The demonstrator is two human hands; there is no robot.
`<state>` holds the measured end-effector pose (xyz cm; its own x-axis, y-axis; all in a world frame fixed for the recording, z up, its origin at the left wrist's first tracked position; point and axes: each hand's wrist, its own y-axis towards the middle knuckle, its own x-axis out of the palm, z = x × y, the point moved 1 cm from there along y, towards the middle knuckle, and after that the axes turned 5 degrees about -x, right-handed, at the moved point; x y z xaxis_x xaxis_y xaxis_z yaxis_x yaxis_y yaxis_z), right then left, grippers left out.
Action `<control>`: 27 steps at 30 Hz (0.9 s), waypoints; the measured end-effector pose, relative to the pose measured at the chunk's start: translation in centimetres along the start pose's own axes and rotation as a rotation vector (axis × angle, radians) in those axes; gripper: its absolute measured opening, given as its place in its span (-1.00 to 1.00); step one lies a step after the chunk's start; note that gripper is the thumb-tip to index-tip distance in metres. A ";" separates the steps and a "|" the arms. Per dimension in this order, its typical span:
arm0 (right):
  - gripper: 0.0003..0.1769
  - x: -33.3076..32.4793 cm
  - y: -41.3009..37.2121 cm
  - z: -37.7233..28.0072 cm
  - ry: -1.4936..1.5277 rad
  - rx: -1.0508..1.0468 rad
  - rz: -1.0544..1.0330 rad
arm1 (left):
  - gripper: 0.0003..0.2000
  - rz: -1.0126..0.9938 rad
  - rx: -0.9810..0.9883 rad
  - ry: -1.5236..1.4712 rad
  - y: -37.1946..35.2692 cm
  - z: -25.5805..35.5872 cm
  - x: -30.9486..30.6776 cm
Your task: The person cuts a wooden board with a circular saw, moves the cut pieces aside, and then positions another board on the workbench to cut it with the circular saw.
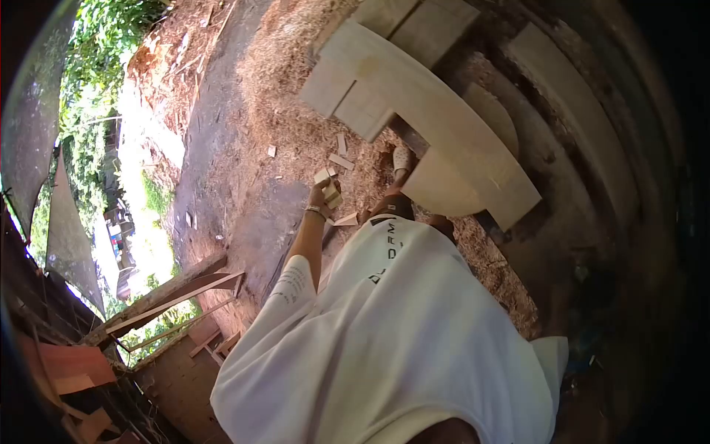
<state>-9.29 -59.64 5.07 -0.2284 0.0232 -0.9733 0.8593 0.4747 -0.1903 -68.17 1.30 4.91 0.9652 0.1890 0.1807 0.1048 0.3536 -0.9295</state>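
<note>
My left hand (318, 198) reaches out low over the shavings, a band around its wrist. Its fingers are closed around small pale wood blocks (333, 197); how many is hard to make out. Just past the hand, thin wood offcuts (341, 160) lie on the ground. Another pale wood piece (345, 220) is close to my knee. To the right of the hand is a large curved wooden panel (444, 118) with squared pieces along its edge. My right sleeve (551, 351) runs into deep shade, and no right hand can be seen there.
Wood shavings (281, 66) cover much of the ground. My shoe (401, 158) is beside the curved panel. More long boards (562, 96) lie in shade at the right. A timber frame (174, 300) stands at lower left, with greenery (103, 44) beyond.
</note>
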 end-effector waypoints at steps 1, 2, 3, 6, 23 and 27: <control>-0.58 -0.1 -0.4 -3.2 0.033 0.013 -0.003 | -0.83 0.022 -0.063 -0.009 1.9 1.3 -2.4; -0.58 0.4 -1.3 -4.8 0.058 0.034 -0.003 | -0.82 0.087 -0.066 0.013 3.6 2.9 -3.8; -0.58 0.7 -2.1 -7.4 0.078 0.050 -0.014 | -0.82 0.150 -0.079 0.038 5.5 4.9 -4.8; -0.58 1.8 -4.1 -15.5 0.112 0.110 -0.110 | -0.80 0.205 0.033 0.021 10.6 15.2 -6.1; -0.54 4.8 -6.4 -26.6 0.488 0.355 -0.142 | -0.55 0.324 0.464 0.274 16.4 50.6 1.6; -0.29 6.3 -4.5 -24.3 0.402 0.579 -0.190 | -0.45 0.243 0.563 1.135 19.6 45.2 9.0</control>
<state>-25.69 -40.19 2.90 -0.4523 0.3608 -0.8156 0.8671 -0.0360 -0.4968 -68.25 51.31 2.86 0.6368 -0.4791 -0.6041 0.0516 0.8082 -0.5866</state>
